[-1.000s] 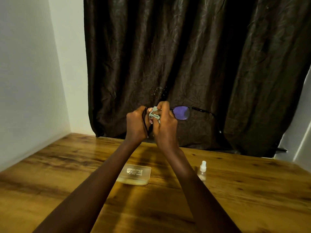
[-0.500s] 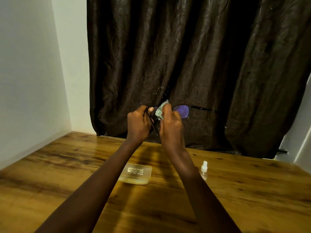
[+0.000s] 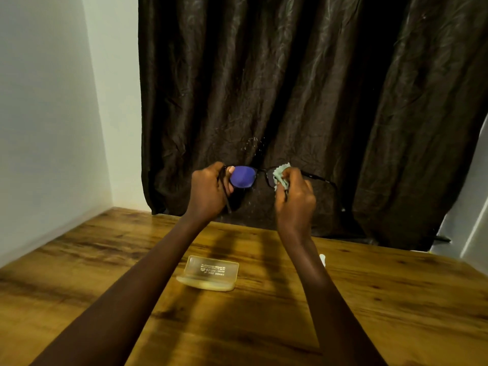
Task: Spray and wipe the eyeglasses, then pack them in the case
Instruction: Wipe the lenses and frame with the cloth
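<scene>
I hold dark-framed eyeglasses (image 3: 244,176) up in front of the curtain, above the table's far side. My left hand (image 3: 208,192) grips their left end, thumb on the edge of the left lens, which reflects purple. My right hand (image 3: 294,200) pinches a pale green cloth (image 3: 281,175) over the right lens. The right temple arm sticks out to the right. A translucent yellowish case (image 3: 208,272) lies shut on the table below my hands. Only the white cap of the spray bottle (image 3: 322,259) shows behind my right forearm.
A wooden table (image 3: 396,299) fills the lower view. A dark brown curtain (image 3: 303,88) hangs along its far edge. A white wall (image 3: 47,128) borders the table's left side.
My right hand has moved with the cloth from the left lens to the right lens. The left lens is now uncovered and shows purple. The spray bottle is now mostly behind my forearm.
</scene>
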